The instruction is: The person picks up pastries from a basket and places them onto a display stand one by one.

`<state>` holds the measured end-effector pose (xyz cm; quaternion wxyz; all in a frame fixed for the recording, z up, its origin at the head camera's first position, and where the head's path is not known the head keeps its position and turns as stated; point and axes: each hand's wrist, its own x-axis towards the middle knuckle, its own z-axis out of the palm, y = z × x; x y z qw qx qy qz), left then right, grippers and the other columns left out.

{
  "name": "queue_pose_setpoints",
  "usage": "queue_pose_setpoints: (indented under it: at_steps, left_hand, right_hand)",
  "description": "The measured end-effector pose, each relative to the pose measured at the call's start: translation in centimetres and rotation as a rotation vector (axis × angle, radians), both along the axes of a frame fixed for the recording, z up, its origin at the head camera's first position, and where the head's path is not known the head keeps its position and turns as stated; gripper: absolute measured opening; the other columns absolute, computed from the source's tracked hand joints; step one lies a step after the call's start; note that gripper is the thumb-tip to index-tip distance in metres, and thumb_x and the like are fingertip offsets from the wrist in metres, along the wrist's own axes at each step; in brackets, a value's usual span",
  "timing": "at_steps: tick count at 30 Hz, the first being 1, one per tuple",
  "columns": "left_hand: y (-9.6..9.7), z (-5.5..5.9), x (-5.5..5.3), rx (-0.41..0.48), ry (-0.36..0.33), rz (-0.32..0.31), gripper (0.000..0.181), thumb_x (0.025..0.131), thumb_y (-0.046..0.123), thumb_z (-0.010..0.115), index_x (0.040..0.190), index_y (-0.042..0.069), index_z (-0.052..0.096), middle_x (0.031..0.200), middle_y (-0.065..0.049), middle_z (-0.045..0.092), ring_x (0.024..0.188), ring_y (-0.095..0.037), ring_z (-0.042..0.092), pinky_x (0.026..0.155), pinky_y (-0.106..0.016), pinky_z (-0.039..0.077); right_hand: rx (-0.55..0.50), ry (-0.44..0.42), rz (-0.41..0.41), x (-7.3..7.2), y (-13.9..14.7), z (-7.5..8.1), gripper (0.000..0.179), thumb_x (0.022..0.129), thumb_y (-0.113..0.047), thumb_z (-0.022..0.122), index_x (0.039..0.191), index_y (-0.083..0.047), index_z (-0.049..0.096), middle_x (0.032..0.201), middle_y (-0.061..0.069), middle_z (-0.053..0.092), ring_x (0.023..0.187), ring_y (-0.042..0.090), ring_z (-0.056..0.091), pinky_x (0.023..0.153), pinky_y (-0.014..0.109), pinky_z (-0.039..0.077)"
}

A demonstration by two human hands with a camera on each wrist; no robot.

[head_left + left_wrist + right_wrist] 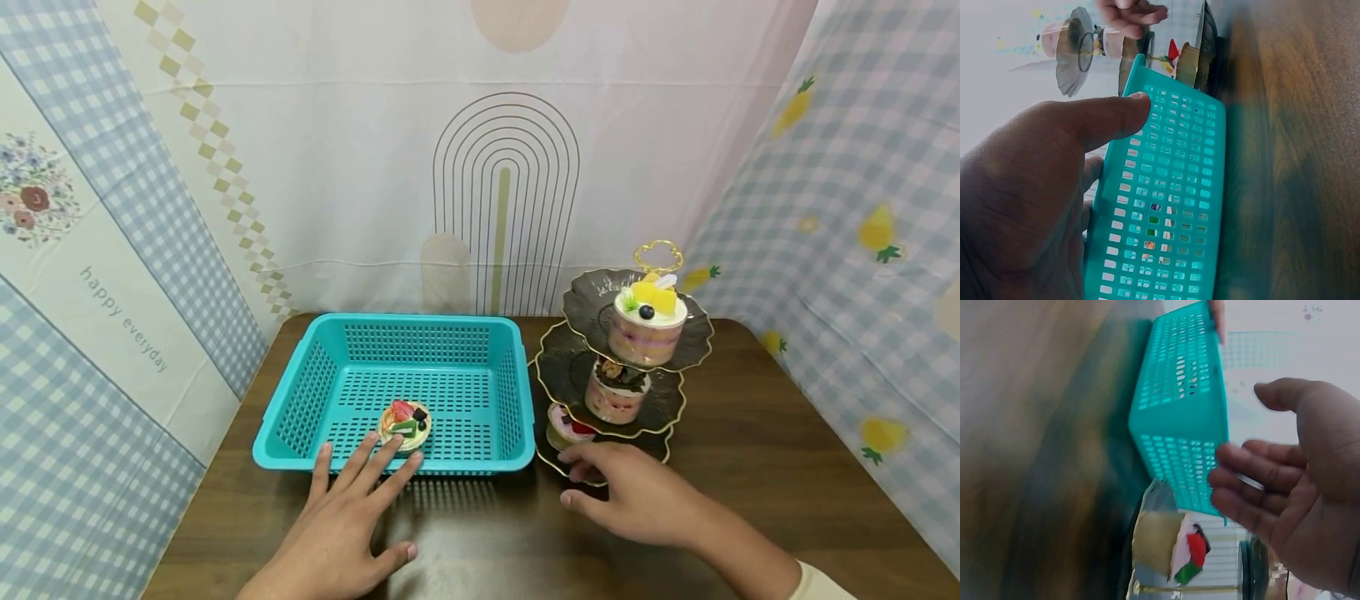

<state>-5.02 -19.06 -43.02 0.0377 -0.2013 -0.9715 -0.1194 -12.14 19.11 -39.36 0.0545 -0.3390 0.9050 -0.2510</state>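
Observation:
A teal plastic basket [480, 464] with perforated walls stands on the table, a small fruit-topped tart [406, 423] lying in it near the front. My left hand [337, 521] is at the basket's near rim, fingers spread and fairly straight; its fingertips reach over the rim beside the tart. Whether they touch the tart is unclear. To the right is a three-tier dark cake stand [588, 308] with gold edges. My right hand [637, 492] hovers in front of its lowest tier, near a pink-topped cake [566, 427]. In the right wrist view its loosely bent fingers [1247, 512] hold nothing.
The top tier bears a cake with yellow fruit [648, 325], the middle tier a cake with dark topping [615, 396]. A gold handle [658, 257] tops the stand. Patterned cloth [360, 167] hangs behind and beside the brown wooden table [750, 467].

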Motion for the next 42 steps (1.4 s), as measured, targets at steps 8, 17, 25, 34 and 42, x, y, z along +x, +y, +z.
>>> queue_pose_setpoints:
  at_steps: [8, 17, 25, 34, 42]
  left_hand:
    - [-0.1, 0.1, 0.1, -0.003, 0.009, -0.004, 0.096, 0.085, 0.064, 0.073, 0.164, 0.04, 0.022, 0.169, 0.002, 0.022, 0.156, -0.029, 0.012, 0.116, -0.069, -0.004]
    - [-0.1, 0.2, 0.1, -0.005, -0.011, 0.002, 0.096, 0.085, 0.066, 0.072, 0.163, 0.041, 0.021, 0.17, 0.003, 0.02, 0.157, -0.023, 0.003, 0.115, -0.07, -0.005]
    - [-0.1, 0.2, 0.1, -0.007, -0.02, 0.003, 0.096, 0.085, 0.067, 0.071, 0.163, 0.04, 0.023, 0.17, 0.003, 0.02, 0.157, -0.024, 0.005, 0.115, -0.07, -0.003]
    - [-0.1, -0.1, -0.1, -0.005, 0.008, -0.006, 0.097, 0.084, 0.067, 0.072, 0.163, 0.041, 0.022, 0.17, 0.003, 0.021, 0.157, -0.028, 0.01, 0.116, -0.07, -0.004]
    - [-0.1, -0.2, -0.1, 0.007, 0.006, -0.005, 0.097, 0.084, 0.065, 0.073, 0.163, 0.041, 0.024, 0.17, 0.002, 0.022, 0.156, -0.028, 0.011, 0.116, -0.069, -0.006]
  right_hand:
    - [-0.14, 0.033, 0.111, -0.9, -3.1, 0.4, 0.036, 0.099, -0.038, 0.07, 0.127, -0.016, 0.066, 0.106, -0.012, 0.068, 0.096, 0.003, 0.064, 0.084, 0.035, 0.056]
    - [-0.045, 0.125, 0.087, -3.2, -7.4, 0.3, 0.049, 0.097, -0.038, 0.071, 0.136, -0.011, 0.063, 0.124, -0.001, 0.066, 0.116, 0.014, 0.06, 0.097, 0.041, 0.052]
    - [0.05, 0.142, 0.11, -5.4, -10.3, -0.2, 0.058, 0.094, -0.04, 0.074, 0.141, -0.009, 0.058, 0.13, 0.007, 0.064, 0.125, 0.023, 0.057, 0.1, 0.044, 0.05]
    - [0.13, 0.101, 0.102, -7.2, -12.3, -0.7, 0.068, 0.091, -0.044, 0.076, 0.146, -0.008, 0.055, 0.138, 0.01, 0.061, 0.129, 0.027, 0.056, 0.103, 0.046, 0.048]
    - [0.218, 0.071, 0.105, -8.3, -14.1, -1.2, 0.073, 0.091, -0.046, 0.077, 0.148, -0.008, 0.053, 0.143, 0.01, 0.058, 0.134, 0.028, 0.053, 0.107, 0.047, 0.045]
